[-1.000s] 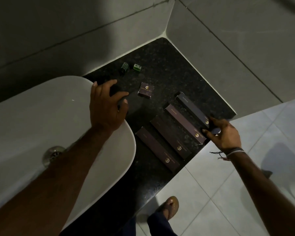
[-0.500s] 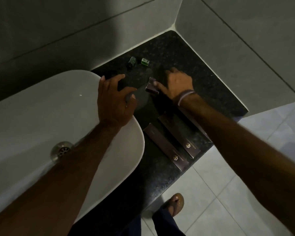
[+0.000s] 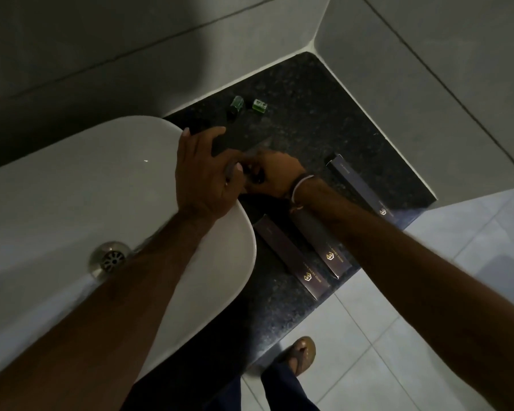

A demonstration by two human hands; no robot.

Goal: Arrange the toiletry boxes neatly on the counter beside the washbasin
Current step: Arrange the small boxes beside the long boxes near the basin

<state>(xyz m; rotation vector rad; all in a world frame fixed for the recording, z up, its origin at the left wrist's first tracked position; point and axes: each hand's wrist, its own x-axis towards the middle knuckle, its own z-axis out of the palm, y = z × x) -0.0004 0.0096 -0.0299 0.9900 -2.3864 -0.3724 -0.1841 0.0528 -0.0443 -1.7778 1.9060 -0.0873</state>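
My left hand rests spread over the washbasin rim. My right hand curls just beside it on the counter; whether it grips anything, I cannot tell. Three long toiletry boxes lie side by side near the counter's front edge.

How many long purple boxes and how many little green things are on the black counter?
Long dark purple cardboard boxes in view: 3
Small green items near the wall: 2
Total: 5
The right forearm may hide more.
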